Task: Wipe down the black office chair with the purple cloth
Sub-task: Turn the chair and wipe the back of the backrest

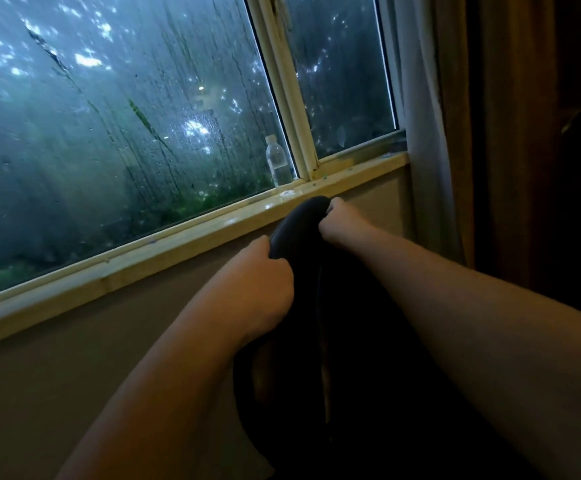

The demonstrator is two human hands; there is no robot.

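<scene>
The black office chair (299,226) shows as a dark rounded back below the window sill, its lower part lost in shadow. My left hand (265,282) grips the near left edge of the chair's top, fingers curled round it. Farther along, at the top right edge, my right hand (337,220) holds the same rim with curled fingers. No purple cloth is in view.
A wooden window sill (178,244) runs diagonally just behind the chair, under a wet, fogged window (109,116). A clear plastic bottle (277,161) stands on the sill by the frame. Curtains (455,133) hang at the right. A beige wall (74,375) lies below the sill.
</scene>
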